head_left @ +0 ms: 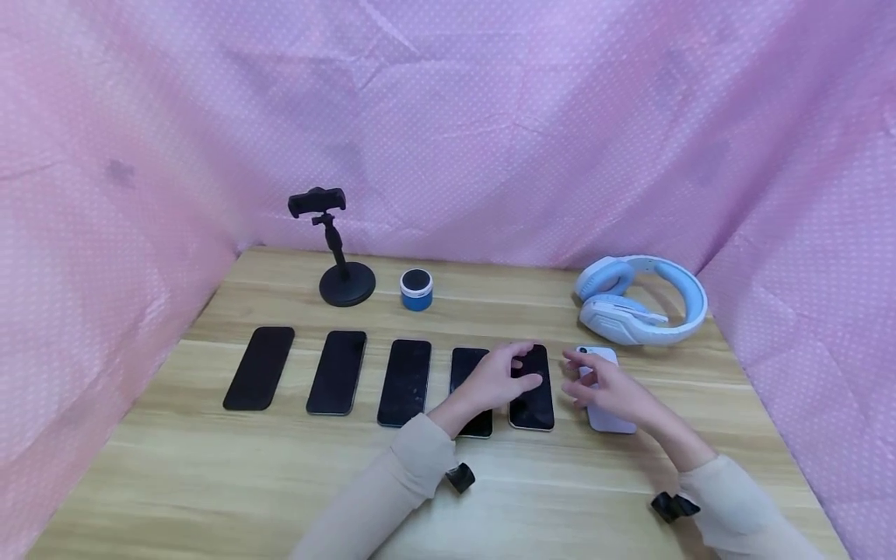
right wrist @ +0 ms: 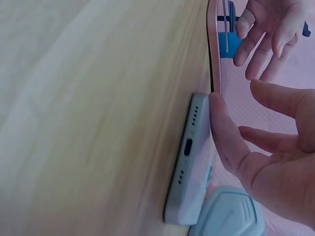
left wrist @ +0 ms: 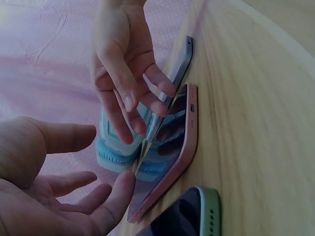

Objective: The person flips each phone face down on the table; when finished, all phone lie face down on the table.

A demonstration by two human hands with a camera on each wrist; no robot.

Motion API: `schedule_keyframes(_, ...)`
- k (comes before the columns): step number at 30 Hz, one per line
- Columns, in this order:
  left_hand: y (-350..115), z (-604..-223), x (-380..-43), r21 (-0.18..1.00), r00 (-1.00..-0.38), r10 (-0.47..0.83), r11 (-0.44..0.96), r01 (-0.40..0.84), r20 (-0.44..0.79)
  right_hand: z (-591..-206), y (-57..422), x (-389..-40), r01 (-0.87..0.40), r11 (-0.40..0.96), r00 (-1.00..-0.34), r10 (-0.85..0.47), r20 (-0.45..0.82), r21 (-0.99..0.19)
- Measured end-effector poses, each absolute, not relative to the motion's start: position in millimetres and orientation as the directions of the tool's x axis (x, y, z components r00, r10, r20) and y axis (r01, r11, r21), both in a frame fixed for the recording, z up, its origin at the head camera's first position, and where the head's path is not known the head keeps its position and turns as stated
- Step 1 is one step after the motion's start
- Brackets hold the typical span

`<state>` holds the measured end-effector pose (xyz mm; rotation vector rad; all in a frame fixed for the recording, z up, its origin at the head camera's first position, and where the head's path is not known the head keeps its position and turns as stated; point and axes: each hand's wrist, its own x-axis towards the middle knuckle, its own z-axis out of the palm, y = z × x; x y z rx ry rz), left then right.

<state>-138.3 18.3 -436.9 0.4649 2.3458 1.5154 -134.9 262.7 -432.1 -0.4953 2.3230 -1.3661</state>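
Left hand (head_left: 494, 381) and right hand (head_left: 610, 389), fingers parted and seemingly gripping nothing, hover over a dark phone (head_left: 532, 406) and pale phone (head_left: 610, 422), spaced toward the wooden surface's (head_left: 231, 474) right edge, perhaps for separate access.

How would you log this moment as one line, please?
left hand: empty, near pink-edged phone | right hand: empty, near pale phone | phones: six in a row
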Motion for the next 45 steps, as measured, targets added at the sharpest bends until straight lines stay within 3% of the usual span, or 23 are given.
schedule_keyframes(8,10.1,-447.9,-125.0,0.876,-0.896,0.434,0.463,0.135,-0.091,-444.9,252.3,-142.3,0.012,0.422,-0.815,-0.52,-0.253,-0.907)
schedule_keyframes(14,-6.3,-449.5,-117.9,0.883,-0.904,0.402,0.465,0.061,-0.149,-449.9,231.1,-146.2,0.022,0.43,-0.807,-0.525,-0.27,-0.902)
schedule_keyframes(24,-10.4,-452.9,-125.0,0.965,-0.891,0.411,0.245,-0.096,-0.193,-442.5,223.8,-151.7,0.048,0.439,-0.797,-0.525,-0.299,-0.897)
schedule_keyframes(30,-1.9,-454.6,-126.5,0.978,-0.881,0.437,0.179,-0.111,-0.18,-437.4,229.1,-149.4,0.086,0.437,-0.808,-0.496,-0.319,-0.895)
schedule_keyframes(45,23.4,-453.0,-122.4,0.957,-0.883,0.425,0.277,-0.083,-0.199,-443.8,243.4,-142.9,0.219,0.348,-0.83,-0.424,-0.362,-0.911)
